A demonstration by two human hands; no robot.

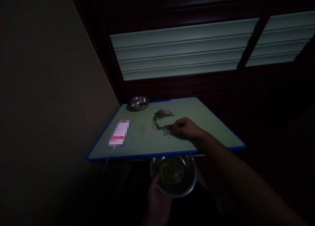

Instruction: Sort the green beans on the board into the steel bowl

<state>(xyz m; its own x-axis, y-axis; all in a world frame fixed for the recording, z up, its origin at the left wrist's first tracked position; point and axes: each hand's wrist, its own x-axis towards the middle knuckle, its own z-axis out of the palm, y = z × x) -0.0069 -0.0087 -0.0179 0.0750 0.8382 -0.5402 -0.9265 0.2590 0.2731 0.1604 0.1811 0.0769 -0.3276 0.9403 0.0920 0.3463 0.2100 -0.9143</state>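
Observation:
My left hand point(158, 199) grips the near left rim of a steel bowl point(192, 173), thumb over the edge, just below the table's front edge. Small greenish beans or seeds point(171, 170) cover much of the bowl's bottom. Above the tabletop, my right hand point(186, 127) is closed, its fingertips pinched at the near end of a curved scatter of similar grains point(161, 115). A small pale, shiny patch point(167, 132) shows beside those fingertips. What they hold, if anything, is too dark and small to name.
The pale table point(209, 116) has a blue edge. A second steel bowl point(139, 103) stands at its far left corner. On the left lies a phone point(120, 133), its screen lit and blurred, with a cable point(106, 163) hanging off the front. A wall point(61, 88) borders the left.

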